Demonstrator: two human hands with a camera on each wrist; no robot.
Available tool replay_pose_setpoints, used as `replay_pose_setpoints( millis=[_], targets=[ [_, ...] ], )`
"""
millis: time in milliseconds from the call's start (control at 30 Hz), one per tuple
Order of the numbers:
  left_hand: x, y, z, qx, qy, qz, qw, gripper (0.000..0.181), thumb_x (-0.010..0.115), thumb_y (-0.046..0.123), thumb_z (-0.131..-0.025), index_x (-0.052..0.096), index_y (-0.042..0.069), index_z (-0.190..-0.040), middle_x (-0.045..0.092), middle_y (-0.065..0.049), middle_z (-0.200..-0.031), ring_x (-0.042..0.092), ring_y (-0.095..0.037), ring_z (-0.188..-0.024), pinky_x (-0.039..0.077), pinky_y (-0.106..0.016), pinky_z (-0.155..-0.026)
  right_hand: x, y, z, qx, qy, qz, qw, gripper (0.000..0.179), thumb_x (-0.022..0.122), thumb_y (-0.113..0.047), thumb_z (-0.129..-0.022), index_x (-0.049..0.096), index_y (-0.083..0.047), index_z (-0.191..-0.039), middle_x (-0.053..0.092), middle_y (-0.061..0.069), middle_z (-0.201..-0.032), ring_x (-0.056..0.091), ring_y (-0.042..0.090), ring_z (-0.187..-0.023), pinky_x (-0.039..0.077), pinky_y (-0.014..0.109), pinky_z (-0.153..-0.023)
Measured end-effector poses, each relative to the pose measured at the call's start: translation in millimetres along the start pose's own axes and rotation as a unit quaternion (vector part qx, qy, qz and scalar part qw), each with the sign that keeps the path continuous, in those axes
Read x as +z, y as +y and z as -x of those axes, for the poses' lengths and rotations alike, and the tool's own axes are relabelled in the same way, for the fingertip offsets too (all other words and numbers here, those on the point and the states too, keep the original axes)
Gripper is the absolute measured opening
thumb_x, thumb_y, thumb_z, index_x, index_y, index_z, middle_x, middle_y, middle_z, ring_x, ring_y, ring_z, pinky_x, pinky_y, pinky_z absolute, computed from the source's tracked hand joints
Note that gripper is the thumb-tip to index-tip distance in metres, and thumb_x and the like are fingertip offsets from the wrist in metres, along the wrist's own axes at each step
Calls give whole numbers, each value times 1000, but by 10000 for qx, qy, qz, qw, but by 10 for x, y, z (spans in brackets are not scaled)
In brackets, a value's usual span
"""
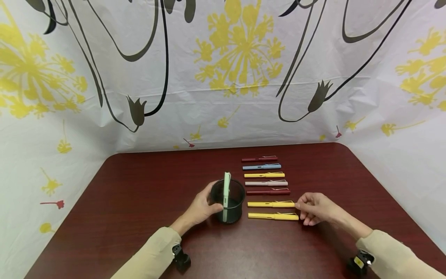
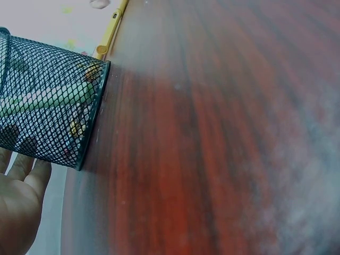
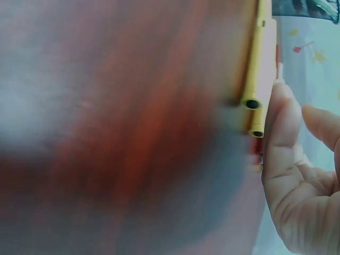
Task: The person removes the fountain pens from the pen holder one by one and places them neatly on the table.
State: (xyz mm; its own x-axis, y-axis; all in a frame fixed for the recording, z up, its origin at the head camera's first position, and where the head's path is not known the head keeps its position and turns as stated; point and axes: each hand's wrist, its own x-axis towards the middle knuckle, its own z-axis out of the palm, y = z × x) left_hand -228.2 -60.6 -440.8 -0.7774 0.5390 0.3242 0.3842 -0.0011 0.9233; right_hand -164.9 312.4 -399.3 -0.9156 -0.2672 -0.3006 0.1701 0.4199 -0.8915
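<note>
My left hand [image 1: 201, 207] grips a black mesh pen cup [image 1: 236, 211] from its left side, thumb at the near rim and fingers behind. A mint-green pen [image 1: 226, 188] stands inside the cup, leaning slightly, its top above the rim. My right hand [image 1: 318, 211] hovers at the right end of a yellow pen [image 1: 270, 204], fingertips right by its cap end. In the right wrist view, both yellow pen ends show uncovered beside my index finger [image 3: 281, 117], with the thumb apart from it. Closest to me lies another yellow pen [image 1: 273, 216].
Farther back in the same column lie a dark red pen [image 1: 266, 192], a light grey pen [image 1: 265, 183], a third yellow pen [image 1: 263, 175], a blue pen [image 1: 261, 167] and another dark red pen [image 1: 259, 159]. A patterned curtain [image 1: 209, 128] hangs behind the brown table [image 1: 156, 178].
</note>
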Motion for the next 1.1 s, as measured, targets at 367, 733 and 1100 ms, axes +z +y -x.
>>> replay_pose_setpoints(
  millis=[367, 733, 1100],
  targets=[
    [-5, 0, -9, -51, 4, 11, 10000, 81, 75, 43, -78, 40, 3, -139, 50, -19, -133, 51, -30, -115, 45, -24, -90, -4, -240, -123, -675, 591, 38, 9960, 40, 54, -25, -96, 47, 12, -111, 61, 12, -78, 60, 13, -62, 53, 30, -57],
    [-5, -8, 1, -5, -20, 60, 10000, 80, 75, 41, -78, 40, 3, -139, 50, -20, -132, 51, -33, -116, 45, -25, -92, 215, -494, -297, -949, 489, -727, 9916, 29, 53, -25, -97, 51, 2, -106, 60, 5, -80, 58, 10, -66, 52, 27, -61],
    [-12, -7, 2, -19, -53, 45, 10000, 83, 73, 47, -78, 39, 4, -140, 49, -19, -134, 51, -31, -117, 45, -27, -92, 506, -815, -508, -1109, 272, -1083, 9875, 29, 55, -27, -96, 53, 0, -105, 60, 7, -84, 58, 10, -67, 51, 23, -62]
  ],
)
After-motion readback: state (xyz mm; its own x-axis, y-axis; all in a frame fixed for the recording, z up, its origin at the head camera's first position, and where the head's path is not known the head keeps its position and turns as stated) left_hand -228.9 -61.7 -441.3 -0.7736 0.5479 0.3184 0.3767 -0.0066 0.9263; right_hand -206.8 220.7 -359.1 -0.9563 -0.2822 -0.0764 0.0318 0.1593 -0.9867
